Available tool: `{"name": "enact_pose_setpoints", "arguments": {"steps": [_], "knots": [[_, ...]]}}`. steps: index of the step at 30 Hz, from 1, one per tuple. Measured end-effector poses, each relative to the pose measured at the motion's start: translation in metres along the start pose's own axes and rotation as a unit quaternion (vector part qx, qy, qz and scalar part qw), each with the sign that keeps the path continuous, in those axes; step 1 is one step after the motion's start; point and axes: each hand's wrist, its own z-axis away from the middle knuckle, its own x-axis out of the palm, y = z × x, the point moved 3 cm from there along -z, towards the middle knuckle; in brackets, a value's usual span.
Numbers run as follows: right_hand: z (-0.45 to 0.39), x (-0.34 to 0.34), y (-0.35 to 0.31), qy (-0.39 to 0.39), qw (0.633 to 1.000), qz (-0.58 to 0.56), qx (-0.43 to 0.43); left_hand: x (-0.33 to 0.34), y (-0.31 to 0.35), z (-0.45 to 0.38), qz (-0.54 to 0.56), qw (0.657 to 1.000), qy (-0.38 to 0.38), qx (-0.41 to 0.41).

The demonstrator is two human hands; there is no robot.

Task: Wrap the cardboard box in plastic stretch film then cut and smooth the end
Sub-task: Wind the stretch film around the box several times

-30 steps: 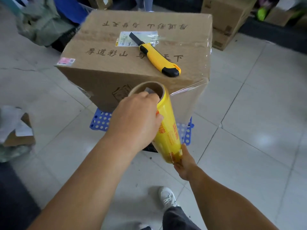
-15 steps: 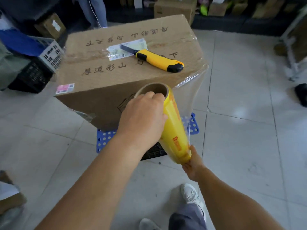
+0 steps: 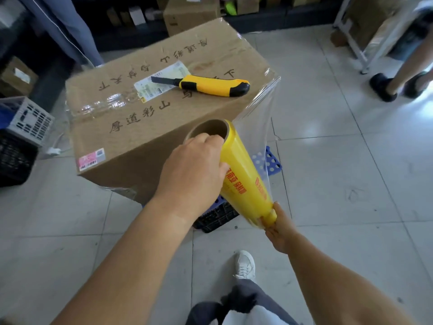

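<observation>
Over the last second the view swings round the cardboard box (image 3: 164, 109), so that its right-hand corner now faces the person and a sheet of clear film (image 3: 260, 127) stands stretched from that corner down to the yellow roll (image 3: 243, 174); a second ago the roll sat in front of the near face, and now it is off that corner, with more film paid out; I judge the wrapping to be mid-turn, the person walking the roll round the box, with cutting and smoothing not yet begun.

The box sits on a blue crate (image 3: 267, 160) on the tiled floor; the yellow knife (image 3: 210, 84) lies untouched on its top, next to a white label.

The left hand (image 3: 192, 174) holds the upper end of the roll, fingers hooked over the rim into the brown core, thumb against the yellow side; the right hand (image 3: 278, 228) grips the lower end from beneath, fingers curled round it; the roll tilts, top end toward the box, both forearms reaching forward.
</observation>
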Motion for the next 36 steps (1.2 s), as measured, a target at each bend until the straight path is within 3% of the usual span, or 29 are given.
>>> {"name": "enact_pose_setpoints", "arguments": {"steps": [18, 23, 36], "knots": [[0.046, 0.078, 0.105, 0.096, 0.984, -0.145, -0.05, -0.026, -0.087, 0.029, 0.033, 0.983, -0.026, 0.176], [0.057, 0.091, 0.141, 0.126, 0.977, -0.166, -0.043, -0.032, -0.112, 0.045, 0.024, 0.984, -0.021, 0.178], [0.071, 0.127, 0.2, 0.102, 0.98, -0.163, -0.048, -0.048, -0.15, 0.09, -0.004, 0.989, 0.008, 0.146]]}}
